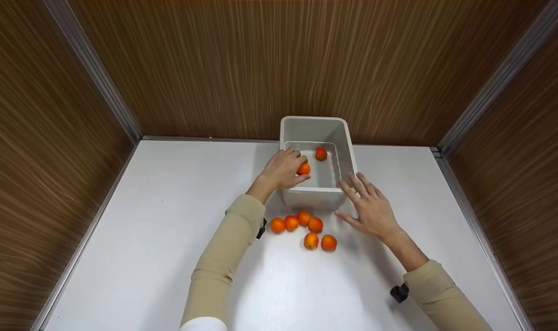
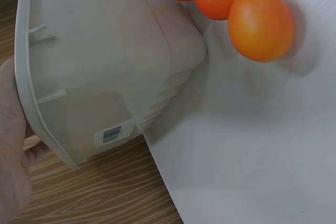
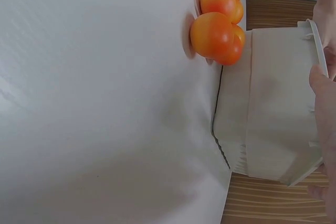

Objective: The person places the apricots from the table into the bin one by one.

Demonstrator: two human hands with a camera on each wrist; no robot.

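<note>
While the left hand (image 1: 282,169) grips an orange fruit (image 1: 303,168) over the white bin (image 1: 348,138) rim, right hand (image 1: 371,209) open, fingers against the near corner, five fruits (image 1: 303,226) just before it, bare tabletop (image 1: 159,220) either side.

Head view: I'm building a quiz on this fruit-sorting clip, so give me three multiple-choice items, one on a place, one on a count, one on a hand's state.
1. Where is the white bin?
A. against the back wall
B. at the table's near edge
C. on the left wall

2. How many orange fruits lie on the table outside the bin?
A. two
B. five
C. eight

3. The left hand is:
A. flat on the table
B. holding a fruit over the bin
C. gripping a sleeve

Answers: 1 A, bin touches the wall; 2 B, five clustered before it; 3 B, fingers curl round one.
</note>
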